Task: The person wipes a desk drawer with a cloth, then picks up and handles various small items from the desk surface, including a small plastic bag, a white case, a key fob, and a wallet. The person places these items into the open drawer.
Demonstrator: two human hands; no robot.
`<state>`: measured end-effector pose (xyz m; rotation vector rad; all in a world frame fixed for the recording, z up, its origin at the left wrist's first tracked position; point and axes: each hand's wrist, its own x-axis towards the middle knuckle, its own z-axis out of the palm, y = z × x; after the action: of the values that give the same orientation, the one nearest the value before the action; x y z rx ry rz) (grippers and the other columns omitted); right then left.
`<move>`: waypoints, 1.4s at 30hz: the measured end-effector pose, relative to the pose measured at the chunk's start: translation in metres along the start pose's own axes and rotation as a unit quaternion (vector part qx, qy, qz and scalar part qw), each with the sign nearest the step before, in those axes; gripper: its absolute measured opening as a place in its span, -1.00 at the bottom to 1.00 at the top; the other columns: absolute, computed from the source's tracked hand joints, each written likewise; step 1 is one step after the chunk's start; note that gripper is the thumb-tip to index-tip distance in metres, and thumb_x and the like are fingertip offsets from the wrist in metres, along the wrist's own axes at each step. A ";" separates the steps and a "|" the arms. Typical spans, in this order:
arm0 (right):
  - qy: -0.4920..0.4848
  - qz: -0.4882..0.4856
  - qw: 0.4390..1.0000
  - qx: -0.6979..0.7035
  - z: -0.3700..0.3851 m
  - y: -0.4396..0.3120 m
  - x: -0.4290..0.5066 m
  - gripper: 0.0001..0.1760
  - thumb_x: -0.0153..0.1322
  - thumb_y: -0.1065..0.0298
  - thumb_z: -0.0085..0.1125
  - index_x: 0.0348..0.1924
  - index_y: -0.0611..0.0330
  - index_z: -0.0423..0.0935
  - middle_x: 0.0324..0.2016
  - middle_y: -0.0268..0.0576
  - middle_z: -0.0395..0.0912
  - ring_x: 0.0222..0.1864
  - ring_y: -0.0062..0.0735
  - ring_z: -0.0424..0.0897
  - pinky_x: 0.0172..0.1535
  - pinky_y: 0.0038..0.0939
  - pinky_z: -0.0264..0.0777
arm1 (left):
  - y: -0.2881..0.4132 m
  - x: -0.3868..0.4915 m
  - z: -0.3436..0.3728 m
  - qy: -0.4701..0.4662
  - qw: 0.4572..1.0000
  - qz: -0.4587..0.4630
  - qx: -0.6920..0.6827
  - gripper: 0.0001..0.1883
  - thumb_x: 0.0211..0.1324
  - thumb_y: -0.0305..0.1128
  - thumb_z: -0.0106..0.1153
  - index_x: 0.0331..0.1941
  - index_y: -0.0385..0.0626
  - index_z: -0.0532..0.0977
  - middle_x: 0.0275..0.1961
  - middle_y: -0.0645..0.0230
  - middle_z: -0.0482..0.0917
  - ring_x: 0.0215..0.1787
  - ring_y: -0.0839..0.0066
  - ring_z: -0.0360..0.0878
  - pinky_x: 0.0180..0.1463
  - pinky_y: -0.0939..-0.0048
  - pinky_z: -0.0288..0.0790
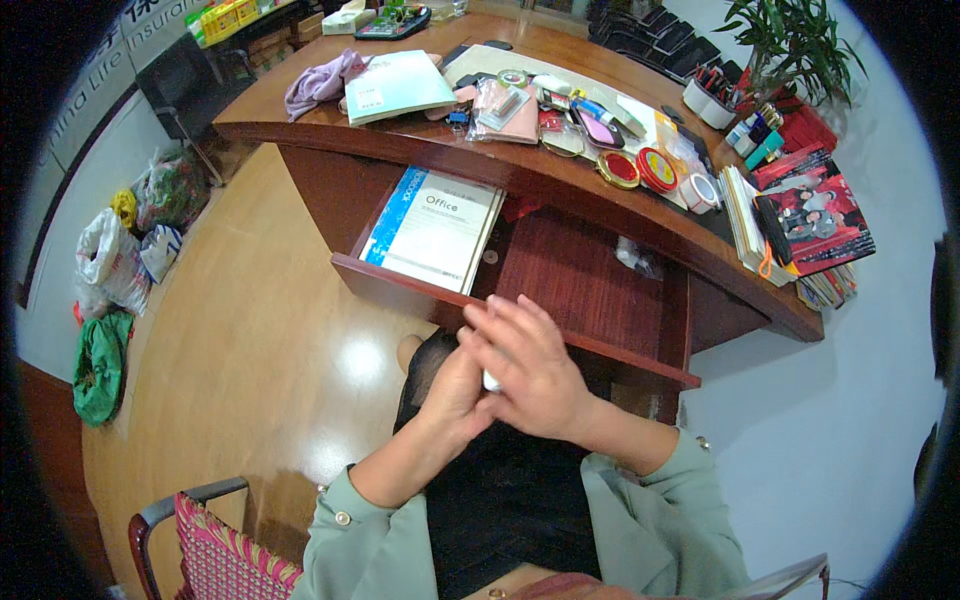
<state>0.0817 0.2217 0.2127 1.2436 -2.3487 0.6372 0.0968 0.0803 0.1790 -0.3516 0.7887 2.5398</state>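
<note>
My left hand (454,390) and my right hand (536,367) are pressed together over my lap, just in front of the open drawer. A small white object (491,381) shows between the palms. Most of it is covered, so its kind cannot be told. The right hand lies over the left, its fingers slightly blurred. Beyond them, the wooden desk drawer (585,277) is pulled out. White notebooks with a blue spine strip (435,229) lie in its left part. A crumpled clear plastic bag (636,256) sits toward the drawer's back right.
On the wooden desk (255,112) lie a light green booklet (401,86), a purple cloth (322,82), a phone (598,124), round red tins (658,169) and a tape roll (700,193). Stacked books (739,217) stand at right. Filled bags (112,259) rest by the left wall. A chair (217,547) is lower left.
</note>
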 end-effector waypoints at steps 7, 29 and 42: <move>0.008 0.037 0.996 0.081 0.012 0.012 0.008 -0.25 0.49 0.01 0.18 0.45 0.26 0.36 0.46 0.10 0.32 0.50 0.12 0.31 0.54 0.25 0.00 | -0.005 0.000 0.013 -0.144 0.987 0.068 -0.003 -0.38 0.66 0.03 -0.37 0.52 -0.16 0.17 0.50 0.04 0.36 0.53 0.20 0.34 0.59 0.17 0.25; 0.156 0.089 0.976 0.120 0.018 0.000 -0.013 -0.57 0.42 0.27 0.27 0.14 0.14 0.59 0.11 -0.04 0.58 0.22 0.07 0.56 0.45 0.10 0.31 | -0.016 0.006 0.021 -0.168 0.981 0.074 -0.057 -0.31 0.65 0.12 -0.50 0.60 -0.08 0.07 0.62 0.05 0.20 0.62 0.07 0.19 0.70 0.03 0.01; 0.053 0.127 0.988 0.071 0.009 -0.004 -0.028 -0.29 0.48 0.15 0.23 0.47 0.14 0.34 0.46 0.04 0.30 0.49 0.10 0.28 0.55 0.18 0.03 | -0.016 0.009 0.013 -0.143 0.983 0.044 -0.101 -0.41 0.66 0.03 -0.38 0.47 -0.16 0.23 0.53 -0.06 0.30 0.58 0.03 0.26 0.66 -0.02 0.13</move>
<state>0.0982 0.2332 0.1904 0.9464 -2.4278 0.9431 0.0957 0.1028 0.1784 -0.0103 0.4480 2.6788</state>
